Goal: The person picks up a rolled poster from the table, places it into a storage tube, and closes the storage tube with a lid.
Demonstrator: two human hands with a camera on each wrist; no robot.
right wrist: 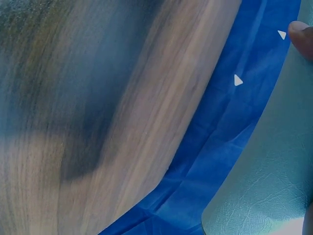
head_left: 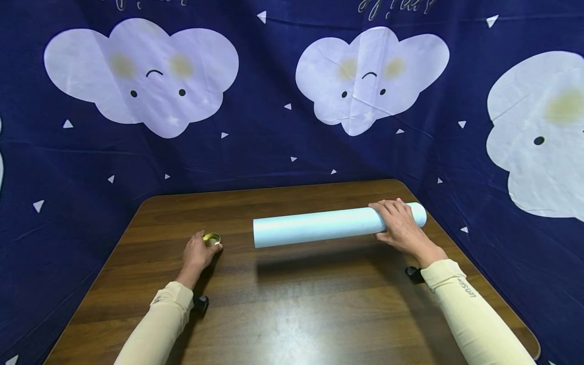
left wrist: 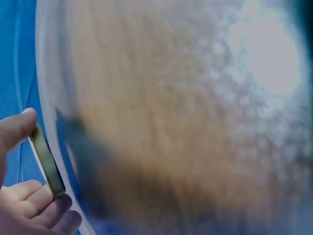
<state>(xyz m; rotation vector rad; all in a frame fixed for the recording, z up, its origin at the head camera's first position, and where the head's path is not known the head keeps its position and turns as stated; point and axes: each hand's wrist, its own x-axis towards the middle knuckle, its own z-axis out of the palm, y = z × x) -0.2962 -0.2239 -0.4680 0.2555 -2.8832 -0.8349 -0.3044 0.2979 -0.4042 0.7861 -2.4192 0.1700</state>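
Observation:
My left hand pinches a small round gold lid between thumb and fingers, over the left part of the table. In the left wrist view the lid shows edge-on, thumb at its upper edge and fingers at the lower. With my right hand I grip a long pale-blue tube near its right end. The tube lies roughly level above the tabletop, its shadow below it, and its left end points towards the lid, apart from it. The right wrist view shows its finely creased surface close up.
Beneath both hands is a brown wooden table with rounded corners and a bright reflection near the front. A dark blue curtain printed with white clouds and triangles hangs behind it and along the sides.

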